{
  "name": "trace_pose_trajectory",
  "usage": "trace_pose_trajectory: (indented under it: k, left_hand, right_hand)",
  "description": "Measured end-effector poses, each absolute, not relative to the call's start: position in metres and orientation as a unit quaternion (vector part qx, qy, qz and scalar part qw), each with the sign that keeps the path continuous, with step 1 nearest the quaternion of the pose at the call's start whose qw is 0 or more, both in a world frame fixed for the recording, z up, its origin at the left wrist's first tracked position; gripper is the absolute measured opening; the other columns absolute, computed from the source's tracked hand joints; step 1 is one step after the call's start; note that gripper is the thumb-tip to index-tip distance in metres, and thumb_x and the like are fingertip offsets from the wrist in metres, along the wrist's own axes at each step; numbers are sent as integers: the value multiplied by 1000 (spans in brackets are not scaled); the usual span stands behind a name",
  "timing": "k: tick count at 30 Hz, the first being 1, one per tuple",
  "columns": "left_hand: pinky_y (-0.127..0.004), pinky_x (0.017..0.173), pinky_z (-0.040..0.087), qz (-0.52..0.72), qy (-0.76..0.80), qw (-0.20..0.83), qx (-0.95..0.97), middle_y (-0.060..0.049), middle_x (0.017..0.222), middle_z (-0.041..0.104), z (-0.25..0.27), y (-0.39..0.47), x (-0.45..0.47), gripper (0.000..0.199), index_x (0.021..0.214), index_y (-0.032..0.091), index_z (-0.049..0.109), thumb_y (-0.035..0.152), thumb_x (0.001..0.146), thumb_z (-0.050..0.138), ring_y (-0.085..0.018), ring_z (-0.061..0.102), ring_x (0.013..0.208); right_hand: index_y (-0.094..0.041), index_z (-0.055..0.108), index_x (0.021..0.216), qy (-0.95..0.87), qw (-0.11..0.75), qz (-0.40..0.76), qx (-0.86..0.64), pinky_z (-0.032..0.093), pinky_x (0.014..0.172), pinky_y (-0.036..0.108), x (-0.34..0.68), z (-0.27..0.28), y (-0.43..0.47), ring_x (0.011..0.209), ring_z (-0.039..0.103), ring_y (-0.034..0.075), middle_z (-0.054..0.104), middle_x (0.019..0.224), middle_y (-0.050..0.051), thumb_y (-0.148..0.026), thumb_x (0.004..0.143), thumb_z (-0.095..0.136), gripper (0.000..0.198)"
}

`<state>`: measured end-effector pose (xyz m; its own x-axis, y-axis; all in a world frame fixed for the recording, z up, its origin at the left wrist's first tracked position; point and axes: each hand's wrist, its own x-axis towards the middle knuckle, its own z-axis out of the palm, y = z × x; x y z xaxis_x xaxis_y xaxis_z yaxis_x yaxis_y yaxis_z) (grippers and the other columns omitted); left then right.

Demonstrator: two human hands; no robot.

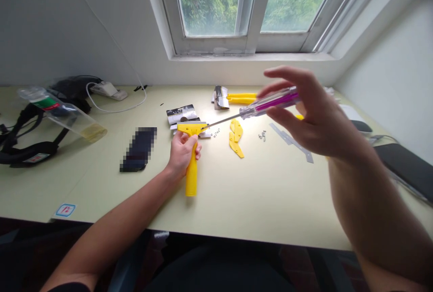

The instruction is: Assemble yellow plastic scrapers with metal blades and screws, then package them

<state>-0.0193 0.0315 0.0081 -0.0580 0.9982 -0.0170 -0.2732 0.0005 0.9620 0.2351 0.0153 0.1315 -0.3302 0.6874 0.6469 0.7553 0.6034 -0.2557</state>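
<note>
My left hand (179, 153) is wrapped round a yellow T-shaped scraper (191, 177), just below its head, with the handle pointing toward me. A metal strip runs along the top edge of the head. My right hand (316, 118) holds a screwdriver (270, 103) with a clear and purple handle, pinched between thumb and fingers while some fingers are lifted. Its tip meets a screw spot on the right side of the scraper head. Yellow plastic pieces (236, 137) lie to the right, near small nuts (215, 133) and small screws (262, 136).
Flat metal blades (292, 142) lie under my right hand. Behind are printed packages (181, 115) and yellow handles (242, 99). On the left are a blurred-out phone (138, 150), a tilted plastic bottle (67, 118), a headset strap (30, 150) and a power strip (110, 90). A dark device (406, 165) sits right.
</note>
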Motion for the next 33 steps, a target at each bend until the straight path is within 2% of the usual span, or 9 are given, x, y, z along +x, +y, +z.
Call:
trace_pose_trajectory:
  k: [2,5,9,13,16,23,27,31,33]
  left_hand:
    - [-16,35,37,575,441,552,413,5,79,48,8,31,-19,26,95,21,46,19,75,64,-4,48,46]
    - [-16,35,36,575,441,555,409,5,77,47,9,31,-19,27,95,21,46,18,75,64,-4,47,45]
    - [-16,35,35,578,437,557,407,5,79,47,9,32,-19,27,95,21,46,18,75,64,-3,47,45]
    - [-16,35,36,575,443,557,403,6,78,46,8,33,-20,26,94,21,46,17,75,64,-4,47,45]
    - [-16,35,35,573,437,562,406,5,80,47,7,33,-20,26,93,21,46,18,75,64,-3,47,45]
    - [-16,35,34,573,443,567,393,5,80,48,7,34,-20,28,93,22,45,18,74,65,-3,47,45]
    - [-16,34,34,571,439,568,398,5,80,47,8,32,-19,27,91,21,44,19,74,65,-3,47,45]
    - [-16,34,34,570,440,566,401,5,80,47,6,31,-18,26,90,21,44,18,74,65,-3,46,45]
    - [-15,34,34,570,442,568,397,5,81,48,6,32,-19,27,90,21,44,18,73,65,-3,46,45]
  right_hand:
    - [-29,47,133,-791,387,-68,-470,54,83,42,235,132,16,88,66,22,65,101,5,-39,92,53,43]
    - [-29,35,143,-818,371,-36,-437,54,83,42,235,132,18,95,64,23,64,112,6,-39,89,56,58]
    - [-26,57,122,-755,398,-76,-515,54,74,40,235,130,21,74,65,20,67,88,3,-43,89,56,37]
    - [-28,43,136,-809,364,-10,-461,55,75,39,237,126,24,82,66,21,67,101,4,-44,87,59,54]
    - [-29,49,128,-785,389,-27,-482,55,76,40,239,124,26,84,67,22,67,94,3,-46,89,56,43]
    - [-31,49,129,-797,383,-18,-467,55,76,39,239,126,26,85,67,23,67,99,5,-46,89,56,43]
    - [-32,45,131,-802,403,-22,-440,56,76,37,236,123,26,83,67,21,67,99,3,-42,87,60,48]
    - [-33,27,143,-797,432,-53,-418,56,75,38,235,118,28,94,66,22,63,112,6,-44,86,60,67]
    - [-33,33,141,-810,406,-37,-422,56,72,38,237,117,29,94,66,23,63,112,5,-47,86,59,63]
